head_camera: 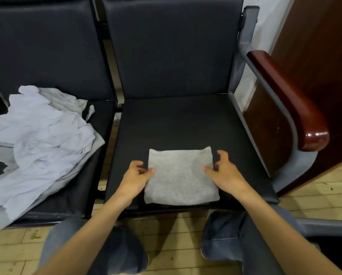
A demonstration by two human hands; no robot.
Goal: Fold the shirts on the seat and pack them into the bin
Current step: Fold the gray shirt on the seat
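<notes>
A grey shirt (181,175), folded into a small square, lies near the front edge of the right black seat (182,124). My left hand (135,178) is at the shirt's left edge, its thumb and fingers closing on that edge. My right hand (224,171) is at the right edge, thumb on top of the fabric and fingers curled beside it. A heap of unfolded white and pale grey shirts (39,141) covers the left seat (86,175). No bin is visible.
A dark red wooden armrest (289,100) on a grey metal frame bounds the right seat. A brown wooden panel (325,56) stands further right. My knees in blue jeans (223,235) are over the wooden floor (315,197) in front of the seats.
</notes>
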